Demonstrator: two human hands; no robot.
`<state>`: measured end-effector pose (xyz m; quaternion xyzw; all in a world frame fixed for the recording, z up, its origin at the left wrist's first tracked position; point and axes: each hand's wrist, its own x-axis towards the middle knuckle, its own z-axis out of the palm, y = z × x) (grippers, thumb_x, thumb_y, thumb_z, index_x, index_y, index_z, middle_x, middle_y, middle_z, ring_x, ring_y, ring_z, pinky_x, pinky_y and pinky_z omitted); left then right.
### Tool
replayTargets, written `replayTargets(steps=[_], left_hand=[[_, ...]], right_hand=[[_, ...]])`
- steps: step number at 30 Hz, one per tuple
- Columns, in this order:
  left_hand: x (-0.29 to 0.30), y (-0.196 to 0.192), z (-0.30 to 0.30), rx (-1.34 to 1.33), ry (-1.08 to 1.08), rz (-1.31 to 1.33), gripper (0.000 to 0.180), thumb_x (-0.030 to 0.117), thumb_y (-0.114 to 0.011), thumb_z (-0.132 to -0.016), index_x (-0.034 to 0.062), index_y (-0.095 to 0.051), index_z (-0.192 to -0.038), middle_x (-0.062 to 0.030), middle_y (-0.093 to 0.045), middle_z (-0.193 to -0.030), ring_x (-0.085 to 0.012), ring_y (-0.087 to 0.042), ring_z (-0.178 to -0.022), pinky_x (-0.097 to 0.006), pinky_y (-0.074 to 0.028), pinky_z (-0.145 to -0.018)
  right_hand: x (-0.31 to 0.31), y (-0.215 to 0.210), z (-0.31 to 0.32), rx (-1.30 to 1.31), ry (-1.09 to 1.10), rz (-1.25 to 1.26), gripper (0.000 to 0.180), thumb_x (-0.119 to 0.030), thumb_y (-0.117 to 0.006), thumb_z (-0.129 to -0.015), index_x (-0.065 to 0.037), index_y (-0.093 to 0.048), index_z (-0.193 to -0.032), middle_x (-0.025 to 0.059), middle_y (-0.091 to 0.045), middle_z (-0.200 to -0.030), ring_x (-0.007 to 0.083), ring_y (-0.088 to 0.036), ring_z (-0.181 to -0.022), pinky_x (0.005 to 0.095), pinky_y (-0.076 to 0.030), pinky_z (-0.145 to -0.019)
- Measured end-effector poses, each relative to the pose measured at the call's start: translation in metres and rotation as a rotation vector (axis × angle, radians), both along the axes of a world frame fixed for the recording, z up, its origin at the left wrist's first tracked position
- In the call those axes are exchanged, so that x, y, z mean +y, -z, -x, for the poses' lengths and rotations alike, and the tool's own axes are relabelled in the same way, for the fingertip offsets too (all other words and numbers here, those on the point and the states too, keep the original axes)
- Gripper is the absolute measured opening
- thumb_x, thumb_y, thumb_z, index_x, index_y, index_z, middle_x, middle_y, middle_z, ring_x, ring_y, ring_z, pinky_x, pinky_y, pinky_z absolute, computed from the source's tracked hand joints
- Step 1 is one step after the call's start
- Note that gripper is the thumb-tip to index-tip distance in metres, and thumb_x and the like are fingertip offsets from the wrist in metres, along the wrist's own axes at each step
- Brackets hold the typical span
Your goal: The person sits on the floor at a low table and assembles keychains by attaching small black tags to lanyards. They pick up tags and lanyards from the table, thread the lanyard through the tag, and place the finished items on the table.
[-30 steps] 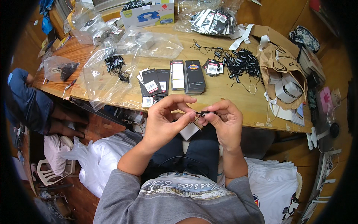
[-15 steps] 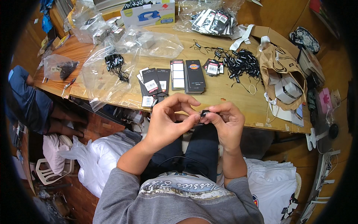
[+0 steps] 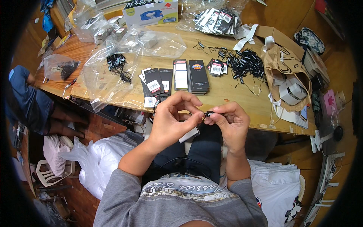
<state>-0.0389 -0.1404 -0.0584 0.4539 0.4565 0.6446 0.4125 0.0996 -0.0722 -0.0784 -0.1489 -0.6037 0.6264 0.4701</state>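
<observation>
Both hands meet over my lap, just off the table's front edge. My right hand (image 3: 231, 123) pinches the small black plastic lock of a hang-tag string (image 3: 209, 113) between thumb and forefinger. Touching it from the other side, my left hand (image 3: 172, 120) is closed in a pinch on what looks like the thin end of the same string; its fingertips hide the exact grip. Beneath the left fingers hangs a white tag (image 3: 189, 135), partly covered by the hand. Beyond them on the table lie fanned black hang tags (image 3: 153, 81) and a neat black tag stack (image 3: 198, 77).
A tangled pile of black tag strings (image 3: 245, 66) lies right of the stacks; another bunch (image 3: 118, 64) rests on clear plastic at left. A brown paper bag (image 3: 283, 60) stands at the right. White shirts (image 3: 274, 185) lie beside me. Another person (image 3: 28, 102) is at far left.
A white tag now shows below my left fingers, where it was hidden before. The black lock has turned slightly between my fingertips; both hands stay nearly in place.
</observation>
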Motion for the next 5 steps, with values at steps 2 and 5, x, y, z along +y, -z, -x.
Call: replayTargets(steps=[2, 5], left_hand=[[0.002, -0.004, 0.008, -0.002, 0.107, 0.023, 0.027, -0.002, -0.06, -0.07, -0.0009, -0.048, -0.094, -0.0032, -0.055, -0.077, -0.0073, -0.055, -0.074, -0.018, -0.047, -0.062], [0.012, 0.003, 0.019, -0.061, 0.319, -0.011, 0.034, 0.001, -0.064, -0.069, 0.0, -0.047, -0.098, -0.0048, -0.056, -0.078, -0.0111, -0.055, -0.077, -0.02, -0.045, -0.069]], right_hand=[[0.002, 0.0, -0.004, -0.021, -0.023, -0.014, 0.011, 0.003, -0.056, -0.075, 0.002, -0.051, -0.085, 0.0084, -0.058, -0.073, 0.0111, -0.057, -0.066, 0.02, -0.047, -0.06], [0.005, 0.0, -0.005, -0.01, -0.109, -0.007, 0.011, 0.004, -0.055, -0.076, 0.003, -0.051, -0.086, 0.0091, -0.058, -0.074, 0.0117, -0.058, -0.066, 0.0193, -0.047, -0.06]])
